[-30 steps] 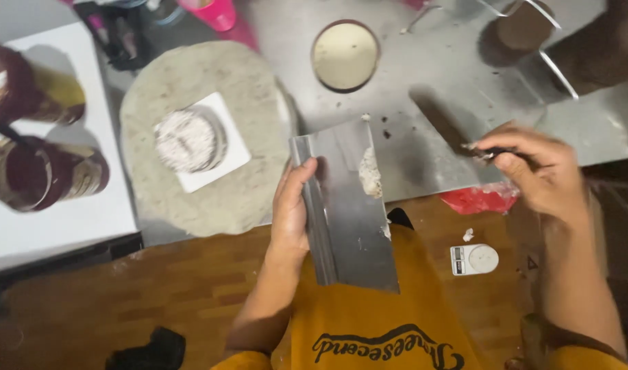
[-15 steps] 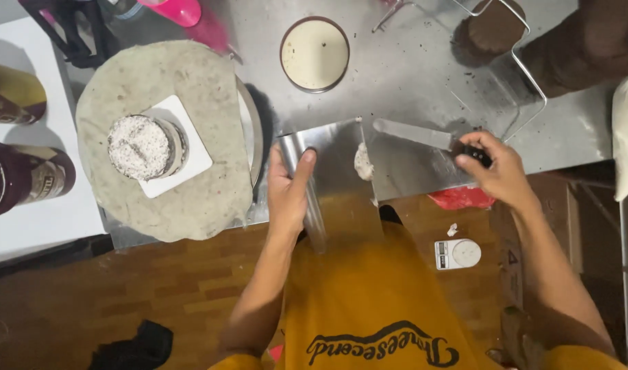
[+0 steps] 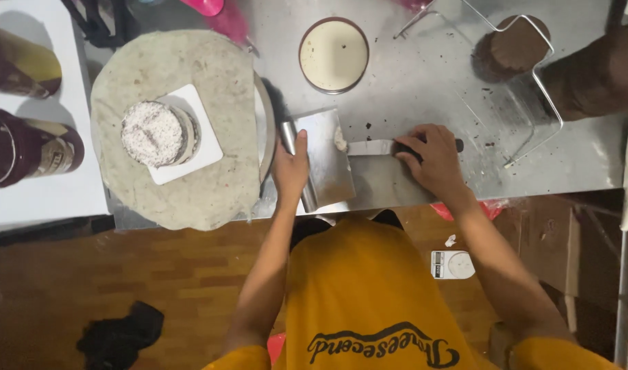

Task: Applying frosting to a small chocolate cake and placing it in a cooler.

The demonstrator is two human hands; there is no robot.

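Observation:
My left hand (image 3: 291, 170) grips the rolled handle of a flat metal bench scraper (image 3: 325, 159) that rests on the steel table (image 3: 423, 82). My right hand (image 3: 432, 159) holds a black-handled palette knife (image 3: 375, 146); its blade tip meets a smear of white cream (image 3: 340, 140) on the scraper's right edge. To the left, a small frosted cake (image 3: 153, 133) stands on a white square board (image 3: 203, 147) on a round turntable (image 3: 177, 123).
A round tin of pale cream (image 3: 334, 55) sits behind the scraper. A wire cake cutter (image 3: 506, 89) and a brown cake round (image 3: 516, 44) lie far right. Dark jars (image 3: 26, 147) stand on a white counter at left. A small white scale (image 3: 452, 264) lies on the wooden floor.
The palette knife has swung down from the right and its blade now touches the cream on the scraper. My left hand shifted to the scraper's handle and the scraper lies flatter.

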